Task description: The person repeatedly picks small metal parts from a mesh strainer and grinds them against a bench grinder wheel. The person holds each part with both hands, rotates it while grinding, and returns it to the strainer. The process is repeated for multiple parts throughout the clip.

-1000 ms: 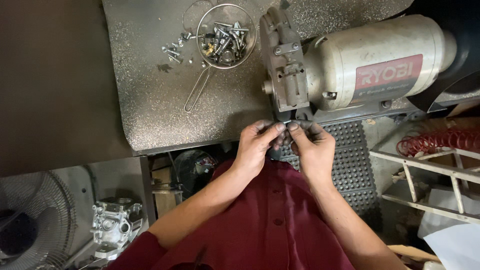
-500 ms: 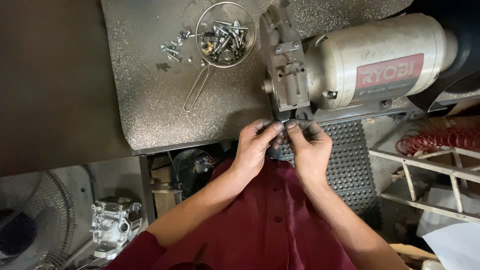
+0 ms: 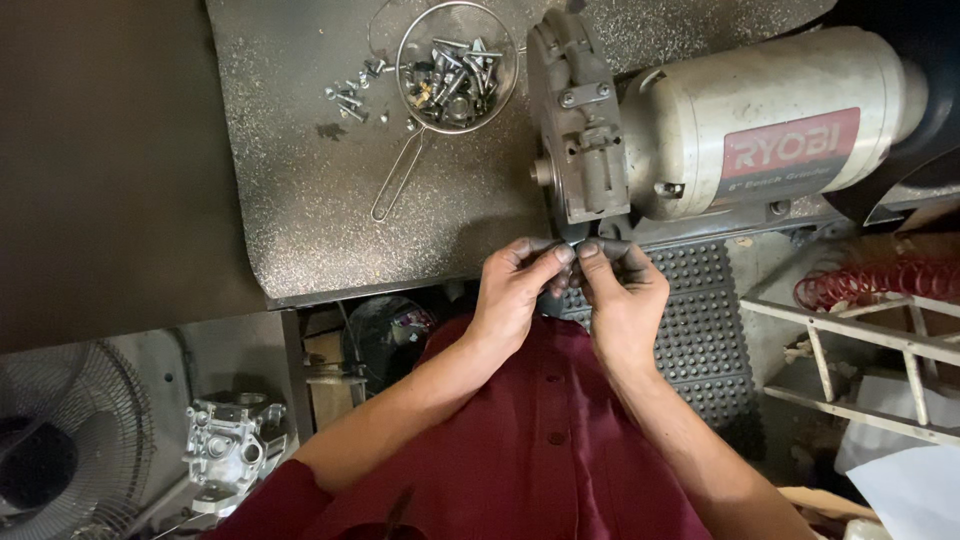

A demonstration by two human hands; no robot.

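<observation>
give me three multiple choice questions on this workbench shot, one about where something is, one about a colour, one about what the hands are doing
1. Where is the wire strainer of screws?
A. on the speckled bench top, left of the bench grinder
B. on the floor by the fan
C. on top of the grinder

2. What colour is the person's shirt?
A. white
B. dark red
C. green

3. What are the left hand and right hand doing?
A. resting flat and apart
B. fingertips pinched together at the grinder's front
C. lifting the strainer

Answers: 1 A, it sits on the bench top beside the grinder. 2 B, the fabric is maroon. 3 B, both hands meet below the grinder housing.
</observation>
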